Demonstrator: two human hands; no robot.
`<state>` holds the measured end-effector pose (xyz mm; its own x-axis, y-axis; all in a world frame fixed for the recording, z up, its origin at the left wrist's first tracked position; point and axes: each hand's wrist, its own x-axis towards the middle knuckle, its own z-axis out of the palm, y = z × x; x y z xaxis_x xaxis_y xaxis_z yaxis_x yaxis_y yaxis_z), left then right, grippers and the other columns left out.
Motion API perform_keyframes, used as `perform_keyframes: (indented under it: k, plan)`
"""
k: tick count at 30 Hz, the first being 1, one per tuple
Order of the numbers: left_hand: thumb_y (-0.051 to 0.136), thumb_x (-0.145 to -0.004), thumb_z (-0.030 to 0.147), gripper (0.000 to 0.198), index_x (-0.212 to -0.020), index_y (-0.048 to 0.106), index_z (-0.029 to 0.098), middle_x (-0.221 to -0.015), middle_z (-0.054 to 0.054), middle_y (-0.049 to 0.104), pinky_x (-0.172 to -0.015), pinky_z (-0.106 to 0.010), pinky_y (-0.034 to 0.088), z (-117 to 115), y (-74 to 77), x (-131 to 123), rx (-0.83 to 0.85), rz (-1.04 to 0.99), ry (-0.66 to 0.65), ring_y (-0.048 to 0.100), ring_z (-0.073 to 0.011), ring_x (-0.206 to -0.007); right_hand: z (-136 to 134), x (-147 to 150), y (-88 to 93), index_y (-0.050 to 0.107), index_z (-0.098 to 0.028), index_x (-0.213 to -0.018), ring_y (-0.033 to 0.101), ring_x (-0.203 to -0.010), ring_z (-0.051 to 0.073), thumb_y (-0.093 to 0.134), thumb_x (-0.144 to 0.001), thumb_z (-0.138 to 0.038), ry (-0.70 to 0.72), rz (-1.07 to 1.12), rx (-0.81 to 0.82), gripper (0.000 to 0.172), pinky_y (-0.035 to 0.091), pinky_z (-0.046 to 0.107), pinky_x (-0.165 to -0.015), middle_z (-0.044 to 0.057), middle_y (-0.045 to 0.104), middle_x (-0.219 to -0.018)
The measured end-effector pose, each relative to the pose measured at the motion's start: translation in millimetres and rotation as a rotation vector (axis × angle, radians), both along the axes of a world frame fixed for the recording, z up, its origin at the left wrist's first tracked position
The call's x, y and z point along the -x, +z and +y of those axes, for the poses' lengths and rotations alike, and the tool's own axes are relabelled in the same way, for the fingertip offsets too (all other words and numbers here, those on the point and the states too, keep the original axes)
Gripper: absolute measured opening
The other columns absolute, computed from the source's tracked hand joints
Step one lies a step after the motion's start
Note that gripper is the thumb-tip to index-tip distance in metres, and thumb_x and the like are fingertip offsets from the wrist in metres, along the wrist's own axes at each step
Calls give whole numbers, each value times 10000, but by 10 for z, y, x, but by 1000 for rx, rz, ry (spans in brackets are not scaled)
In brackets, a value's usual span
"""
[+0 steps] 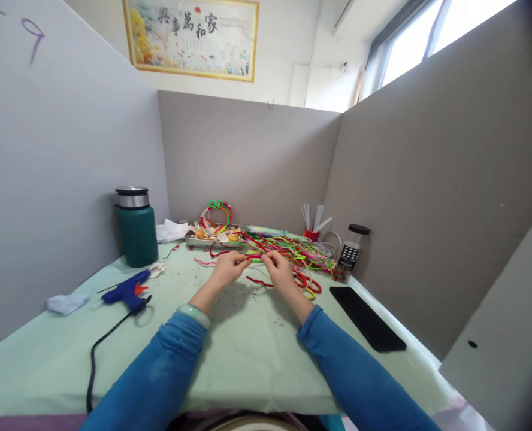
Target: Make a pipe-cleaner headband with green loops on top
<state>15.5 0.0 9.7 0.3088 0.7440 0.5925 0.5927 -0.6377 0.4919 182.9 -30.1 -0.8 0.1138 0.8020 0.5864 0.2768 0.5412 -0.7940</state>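
My left hand (229, 267) and my right hand (280, 273) are close together over the middle of the table. Fingers of both hands are pinched on a green and red pipe cleaner (256, 261) that spans the short gap between them. A red length (260, 281) hangs or lies just below the gap; I cannot tell if it joins the held piece. Directly behind the hands spreads a heap of loose pipe cleaners (304, 250) in red, green, yellow and pink. Curled red ones (314, 284) lie beside my right hand.
A blue glue gun (126, 291) with a black cord and a green flask (136, 230) stand left. Behind is a metal tray (212, 243) of small pieces, with a colourful hoop (205, 215). On the right are a black phone-like slab (367, 318) and a bottle (350, 254). Partitions enclose the table.
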Motion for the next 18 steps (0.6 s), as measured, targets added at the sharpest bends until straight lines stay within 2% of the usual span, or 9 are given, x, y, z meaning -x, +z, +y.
perform_keyframes:
  k: [2,4,11,14,16,18]
  plan:
    - [549,-781,306,222,-740,723,175,-716,-28,621,-610,-222,357,-25,11,-9,-21,45,-18,525,-115,-643,22,-56,7,564,-175,-687,439,-567,120,508,-795,-403,-108,-73,-71,259,336,234,-550,-13,526,-613]
    - [543,-778,275,213,-716,714,165,-680,-20,596,-591,-220,340,-40,20,-18,-18,87,-56,505,-110,-622,51,-106,-3,588,-173,-704,464,-586,130,495,-803,-410,-155,-110,-83,274,350,240,-571,1,563,-637]
    - [503,-773,228,221,-659,669,136,-611,0,539,-557,-215,314,-84,67,-31,53,59,-153,461,-104,-595,164,-206,-83,579,-174,-641,474,-576,132,530,-776,-402,-149,-197,-30,269,350,236,-561,-4,560,-605]
    - [508,-758,210,208,-842,682,133,-589,22,529,-531,-207,308,-111,80,-31,96,-18,-159,431,-91,-550,200,-230,-105,582,-172,-622,473,-574,133,539,-766,-416,-137,-218,-26,287,346,236,-553,-4,554,-594]
    - [501,-752,183,292,-993,661,142,-572,38,525,-517,-198,306,-117,76,-29,110,-55,-194,406,-81,-517,217,-240,-116,589,-171,-619,475,-570,134,542,-761,-426,-132,-223,-22,296,347,237,-549,-3,556,-590]
    - [486,-755,157,321,-1022,666,157,-619,22,573,-525,-191,320,-108,59,-28,98,-62,-256,424,-79,-534,225,-245,-127,603,-171,-628,491,-580,140,540,-761,-425,-128,-226,-12,294,354,241,-555,1,571,-599]
